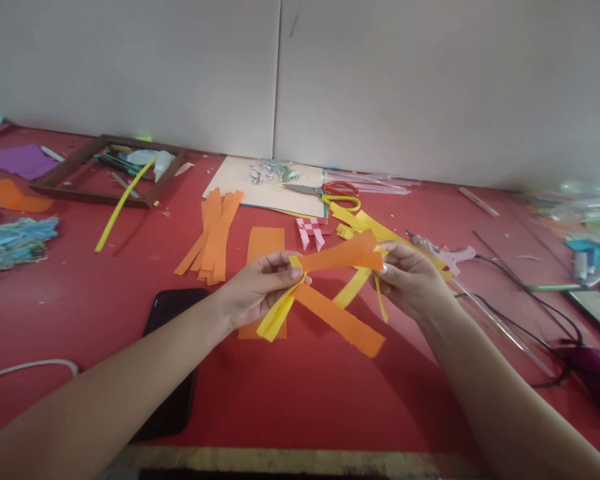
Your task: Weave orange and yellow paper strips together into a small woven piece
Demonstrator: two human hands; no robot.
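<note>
My left hand (265,287) pinches a folded yellow paper strip (280,313) where it crosses the orange paper strips. One orange paper strip (337,257) stretches between my two hands; another slants down to the right below them. My right hand (405,277) is closed on the right end of the upper orange strip, with yellow strips hanging beside its fingertips. Beneath the left hand, a wider orange paper piece (266,243) lies on the table. Just behind the held strips sits a small pink-and-white woven paper piece (310,232).
The red table (330,400) carries a pile of orange strips (215,233), yellow strips (375,227), scissors (305,190) on a cream sheet (230,175), a brown frame (95,195), a black phone (173,373) and a pink glue gun (453,257) with its cable. A wall stands behind.
</note>
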